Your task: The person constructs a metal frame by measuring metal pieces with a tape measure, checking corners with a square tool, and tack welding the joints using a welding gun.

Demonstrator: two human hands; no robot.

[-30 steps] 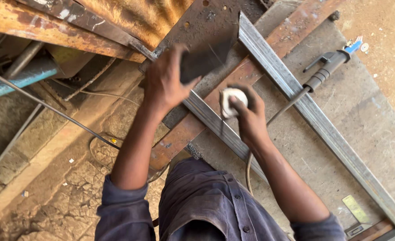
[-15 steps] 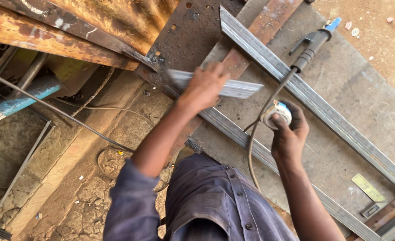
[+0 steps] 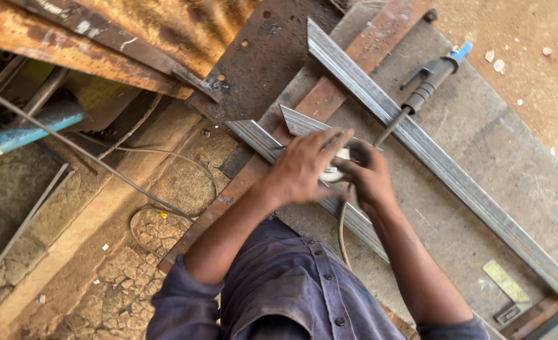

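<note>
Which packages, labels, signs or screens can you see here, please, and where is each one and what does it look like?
None that can be told: no package, sign or screen shows. The nearest to one is a flat yellow-green strip on the slab at lower right, too small to tell if it is a label.

Both arms reach forward, left hand (image 3: 307,165) and right hand (image 3: 368,177) meeting, fingers curled.
</note>
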